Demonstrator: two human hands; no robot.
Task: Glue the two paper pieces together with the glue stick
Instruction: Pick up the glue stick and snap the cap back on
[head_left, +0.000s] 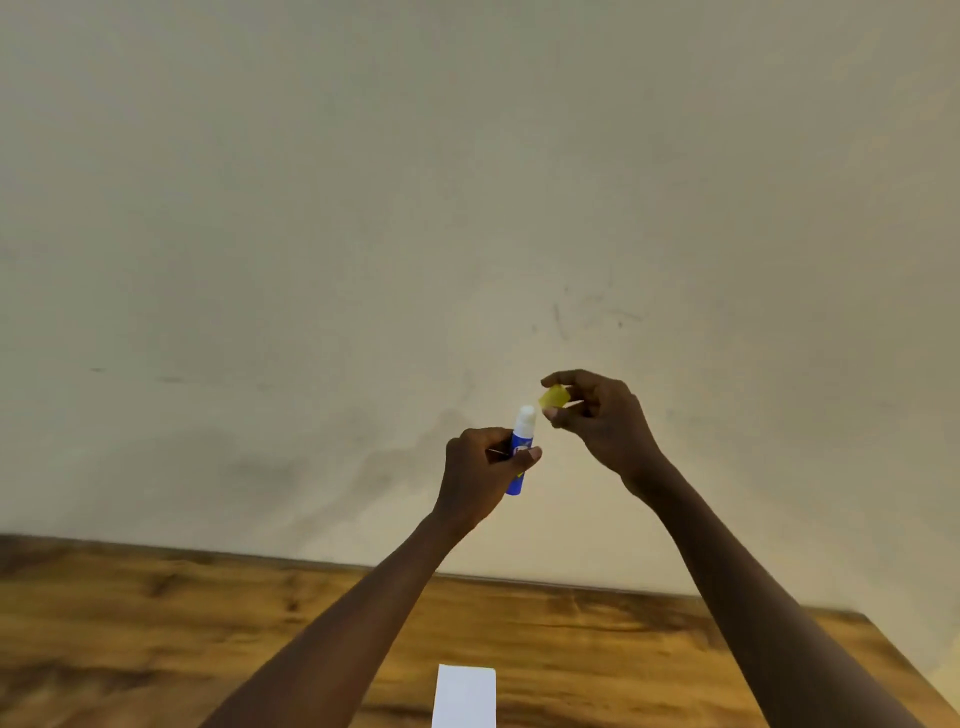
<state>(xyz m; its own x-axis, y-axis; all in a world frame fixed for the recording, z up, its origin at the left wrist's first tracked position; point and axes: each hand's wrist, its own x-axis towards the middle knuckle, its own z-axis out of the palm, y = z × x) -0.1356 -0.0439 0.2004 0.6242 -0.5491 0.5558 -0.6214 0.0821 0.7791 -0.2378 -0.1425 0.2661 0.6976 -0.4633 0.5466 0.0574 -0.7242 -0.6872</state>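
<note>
My left hand (480, 467) is raised in front of the wall and grips a blue glue stick (519, 452) upright, its white tip bare at the top. Just to the right and slightly higher, my right hand (597, 415) pinches the yellow cap (554, 398) between thumb and fingers, a short gap away from the stick's tip. A white paper piece (464, 696) lies flat on the wooden table (156, 623) at the bottom edge of the view, partly cut off. I see only this one paper piece.
A plain beige wall (467, 208) with faint marks fills most of the view behind the hands. The table's far edge runs against the wall, and its right corner shows at the lower right.
</note>
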